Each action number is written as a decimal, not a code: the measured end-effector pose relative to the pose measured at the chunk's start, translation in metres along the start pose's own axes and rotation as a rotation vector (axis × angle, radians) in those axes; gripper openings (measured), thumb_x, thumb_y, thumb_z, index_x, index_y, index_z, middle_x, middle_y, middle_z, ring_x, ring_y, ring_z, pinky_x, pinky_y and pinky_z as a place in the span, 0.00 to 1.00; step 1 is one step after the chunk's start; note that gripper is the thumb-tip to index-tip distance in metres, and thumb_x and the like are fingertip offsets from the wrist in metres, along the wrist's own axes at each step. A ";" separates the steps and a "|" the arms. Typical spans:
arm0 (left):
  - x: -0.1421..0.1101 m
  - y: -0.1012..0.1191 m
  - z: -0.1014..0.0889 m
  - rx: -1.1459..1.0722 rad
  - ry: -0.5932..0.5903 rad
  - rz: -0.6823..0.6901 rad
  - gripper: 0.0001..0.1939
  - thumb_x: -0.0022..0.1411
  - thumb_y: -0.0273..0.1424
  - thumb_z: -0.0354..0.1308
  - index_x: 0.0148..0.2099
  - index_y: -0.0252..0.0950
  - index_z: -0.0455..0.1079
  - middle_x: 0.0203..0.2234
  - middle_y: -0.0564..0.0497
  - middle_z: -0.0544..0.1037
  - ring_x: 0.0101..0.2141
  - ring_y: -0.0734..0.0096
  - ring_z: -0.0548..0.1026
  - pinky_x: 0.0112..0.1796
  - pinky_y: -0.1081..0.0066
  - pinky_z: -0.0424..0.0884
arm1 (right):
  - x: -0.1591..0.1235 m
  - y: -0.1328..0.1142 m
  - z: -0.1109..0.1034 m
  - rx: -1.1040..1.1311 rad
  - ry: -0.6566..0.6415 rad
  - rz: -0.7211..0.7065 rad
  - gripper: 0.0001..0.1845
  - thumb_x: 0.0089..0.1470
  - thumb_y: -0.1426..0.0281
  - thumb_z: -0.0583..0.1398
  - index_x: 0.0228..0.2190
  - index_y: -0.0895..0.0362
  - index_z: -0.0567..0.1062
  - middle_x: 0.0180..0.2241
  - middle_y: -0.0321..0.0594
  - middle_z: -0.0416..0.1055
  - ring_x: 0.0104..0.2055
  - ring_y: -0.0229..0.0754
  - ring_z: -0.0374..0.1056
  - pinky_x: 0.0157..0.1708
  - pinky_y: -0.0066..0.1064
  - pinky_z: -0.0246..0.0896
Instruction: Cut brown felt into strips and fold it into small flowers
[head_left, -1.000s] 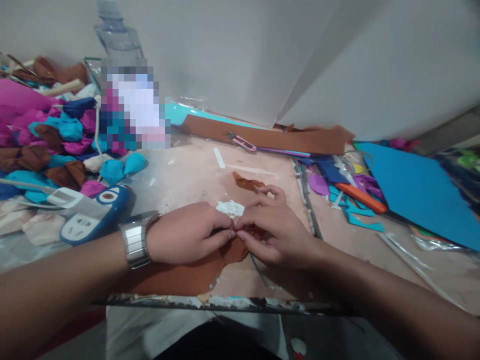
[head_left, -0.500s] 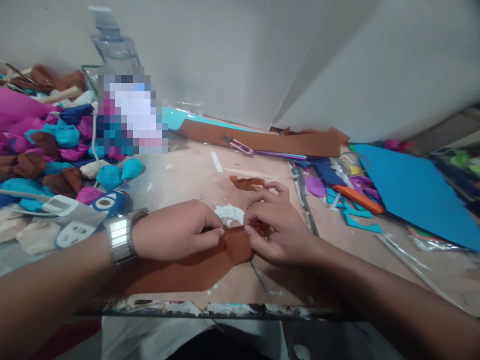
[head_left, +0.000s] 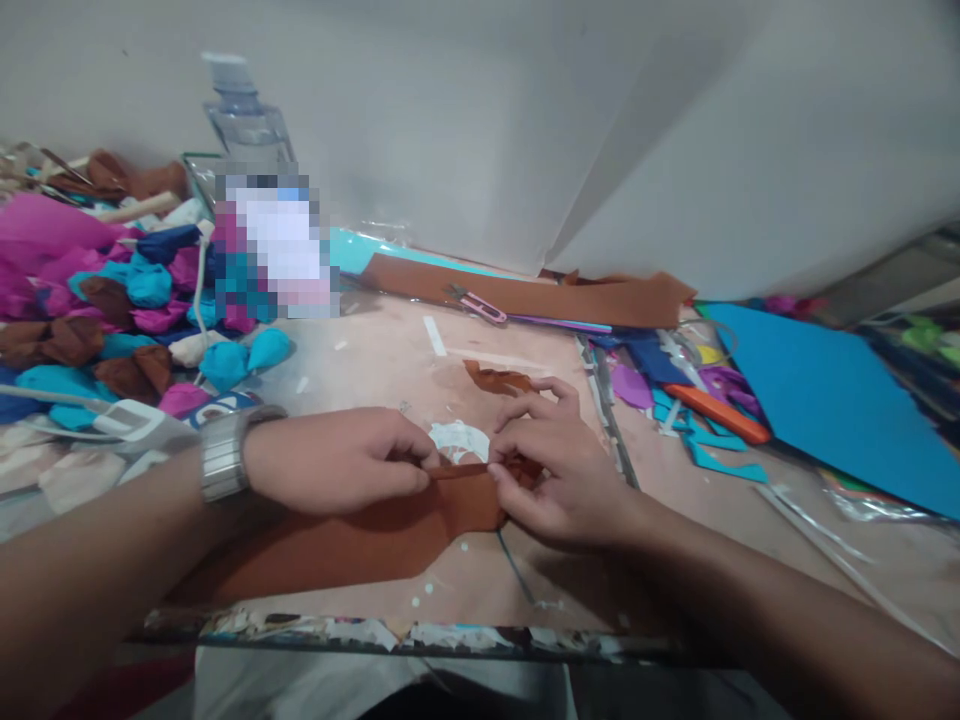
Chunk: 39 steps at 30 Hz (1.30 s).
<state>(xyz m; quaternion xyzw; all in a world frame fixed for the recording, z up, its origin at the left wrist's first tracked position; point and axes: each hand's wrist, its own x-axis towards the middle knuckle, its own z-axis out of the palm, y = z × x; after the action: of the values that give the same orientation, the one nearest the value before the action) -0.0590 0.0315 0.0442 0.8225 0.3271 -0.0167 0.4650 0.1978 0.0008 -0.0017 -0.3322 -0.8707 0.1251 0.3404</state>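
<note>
A brown paper strip [head_left: 360, 550], which looks like crepe paper, slants across the table under my hands. My left hand [head_left: 337, 465], with a metal watch [head_left: 223, 455] on the wrist, pinches its upper edge between thumb and forefinger. To the right, my right hand [head_left: 555, 465] grips the same edge, and the paper bunches up in folds behind those fingers. Between the two pinches the edge runs narrow, like a folded rim. A crinkled brown scrap [head_left: 495, 378] lies just beyond my right fingertips. A dark thin line, perhaps wire, comes out below the strip's right end.
Pink-handled thread snips [head_left: 480, 305] rest on a long brown sheet [head_left: 592, 302] by the wall. An orange cutter [head_left: 716, 413] and a blue sheet [head_left: 840, 390] lie right. Wrapped coloured bundles [head_left: 150, 280], a power strip [head_left: 154, 425] and a bottle [head_left: 247, 120] occupy the left.
My hands were together at the edge; my left hand has slid left along it, exposing more of the strip between them. My right hand stays nearly in place. The view has tilted slightly.
</note>
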 end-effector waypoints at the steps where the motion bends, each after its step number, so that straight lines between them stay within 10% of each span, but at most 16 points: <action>1: 0.002 0.000 0.002 -0.044 -0.049 0.004 0.12 0.69 0.35 0.51 0.33 0.36 0.67 0.24 0.57 0.67 0.26 0.74 0.63 0.30 0.74 0.61 | -0.001 -0.001 0.001 -0.002 -0.008 -0.008 0.05 0.55 0.75 0.62 0.28 0.55 0.75 0.25 0.31 0.74 0.37 0.41 0.74 0.61 0.50 0.46; 39: 0.012 -0.001 0.027 -0.259 -0.041 0.020 0.11 0.72 0.38 0.52 0.40 0.36 0.68 0.30 0.56 0.69 0.30 0.73 0.65 0.33 0.71 0.63 | -0.001 -0.002 0.007 -0.012 -0.044 -0.199 0.06 0.61 0.75 0.62 0.37 0.52 0.78 0.29 0.29 0.81 0.33 0.38 0.73 0.60 0.46 0.49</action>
<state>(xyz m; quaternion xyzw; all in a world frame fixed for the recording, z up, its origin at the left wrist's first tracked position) -0.0428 0.0171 0.0248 0.7582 0.3088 0.0136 0.5741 0.1926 -0.0008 -0.0065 -0.2433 -0.9074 0.0927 0.3299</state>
